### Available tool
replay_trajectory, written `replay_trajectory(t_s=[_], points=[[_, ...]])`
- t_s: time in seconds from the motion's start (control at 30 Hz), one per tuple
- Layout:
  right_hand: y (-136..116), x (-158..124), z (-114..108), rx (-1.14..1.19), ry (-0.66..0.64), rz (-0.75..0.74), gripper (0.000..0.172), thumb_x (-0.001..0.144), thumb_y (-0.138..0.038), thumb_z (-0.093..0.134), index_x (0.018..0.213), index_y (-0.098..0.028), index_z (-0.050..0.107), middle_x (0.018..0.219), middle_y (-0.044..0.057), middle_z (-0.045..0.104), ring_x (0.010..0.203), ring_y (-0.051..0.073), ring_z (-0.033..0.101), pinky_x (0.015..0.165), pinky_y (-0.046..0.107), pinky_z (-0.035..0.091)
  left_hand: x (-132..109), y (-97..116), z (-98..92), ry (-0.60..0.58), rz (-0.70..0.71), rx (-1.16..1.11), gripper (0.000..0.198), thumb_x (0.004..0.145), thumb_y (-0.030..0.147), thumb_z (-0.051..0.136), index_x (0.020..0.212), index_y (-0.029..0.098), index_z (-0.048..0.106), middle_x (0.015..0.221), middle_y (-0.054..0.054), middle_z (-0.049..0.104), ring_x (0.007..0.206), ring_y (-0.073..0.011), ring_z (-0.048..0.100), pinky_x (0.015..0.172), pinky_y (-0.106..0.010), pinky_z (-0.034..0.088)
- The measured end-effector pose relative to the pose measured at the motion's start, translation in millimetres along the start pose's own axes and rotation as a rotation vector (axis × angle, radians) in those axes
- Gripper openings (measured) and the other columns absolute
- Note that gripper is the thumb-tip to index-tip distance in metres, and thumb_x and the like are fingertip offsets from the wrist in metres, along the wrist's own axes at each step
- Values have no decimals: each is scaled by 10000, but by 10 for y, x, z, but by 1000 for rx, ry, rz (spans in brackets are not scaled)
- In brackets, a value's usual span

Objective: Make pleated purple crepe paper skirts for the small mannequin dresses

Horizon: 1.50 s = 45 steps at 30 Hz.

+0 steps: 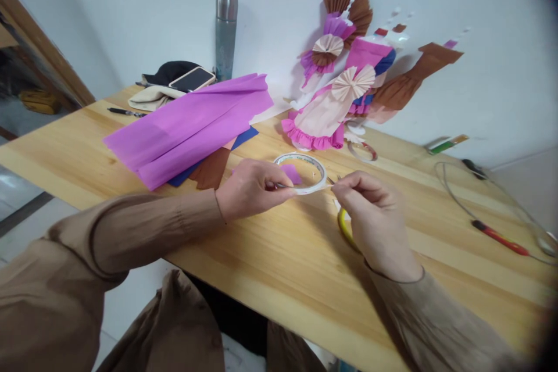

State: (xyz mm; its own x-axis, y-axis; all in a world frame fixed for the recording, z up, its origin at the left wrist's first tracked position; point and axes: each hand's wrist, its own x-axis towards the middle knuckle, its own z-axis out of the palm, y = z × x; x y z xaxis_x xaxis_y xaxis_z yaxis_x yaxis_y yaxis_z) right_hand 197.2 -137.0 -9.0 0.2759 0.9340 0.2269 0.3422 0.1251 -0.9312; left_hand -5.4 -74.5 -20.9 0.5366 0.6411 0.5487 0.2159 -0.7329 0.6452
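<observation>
My left hand (253, 189) pinches the near rim of a white tape roll (305, 158) that lies on the wooden table (283, 261). A small purple paper scrap (291, 173) sits inside the roll by my fingertips. My right hand (372, 215) is closed in a pinch at the roll's right edge, on what looks like the tape's end. Under my right hand a yellow-handled tool (344, 226) shows partly; the rest of it is hidden.
Purple crepe paper (192, 125) over blue and brown sheets lies to the left. A paper-fan decoration (344, 78) leans on the wall. A phone (192, 78) on cloth, a flask (225, 35), a pen (124, 111), a wire (483, 209) and a red tool (501, 238) lie around.
</observation>
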Motion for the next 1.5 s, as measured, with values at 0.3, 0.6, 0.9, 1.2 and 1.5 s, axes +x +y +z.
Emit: replay_trajectory(t_s=[0.3,0.6,0.9,1.2,1.5], points=[[0,-7,-19,-72,16,-74,179,753,-253,633,596,-227,552,549,-20,474,521,114,376,501,275,288,-7,24,1,22,-26,-9,189,822,210,650,654,139,702,610,-5,677,565,-80,562,559,-198,407],[-111,-234,132,-306,-55,-376,190,788,-132,564,622,-217,526,565,-29,483,523,107,423,509,274,322,-18,23,54,101,-37,10,193,807,203,657,628,139,690,592,12,657,550,-64,506,546,-192,374],[-74,-293,250,-357,-121,-530,205,831,-112,554,656,-213,513,578,-31,473,521,100,422,503,259,344,-6,-7,98,120,-125,-3,204,792,218,653,607,139,687,506,40,528,521,-60,415,501,-199,305],[-92,-333,305,-368,-169,-548,223,864,-105,538,671,-213,509,586,-29,484,524,97,433,504,254,358,-7,4,107,94,-157,-39,221,789,189,660,575,133,663,514,40,534,532,-57,431,503,-203,305],[-82,-393,370,-392,-229,-586,217,890,-98,534,706,-211,517,614,-27,498,542,94,450,515,245,385,31,52,114,18,-500,-368,161,762,237,671,643,134,704,510,29,598,505,-71,526,464,-167,381]])
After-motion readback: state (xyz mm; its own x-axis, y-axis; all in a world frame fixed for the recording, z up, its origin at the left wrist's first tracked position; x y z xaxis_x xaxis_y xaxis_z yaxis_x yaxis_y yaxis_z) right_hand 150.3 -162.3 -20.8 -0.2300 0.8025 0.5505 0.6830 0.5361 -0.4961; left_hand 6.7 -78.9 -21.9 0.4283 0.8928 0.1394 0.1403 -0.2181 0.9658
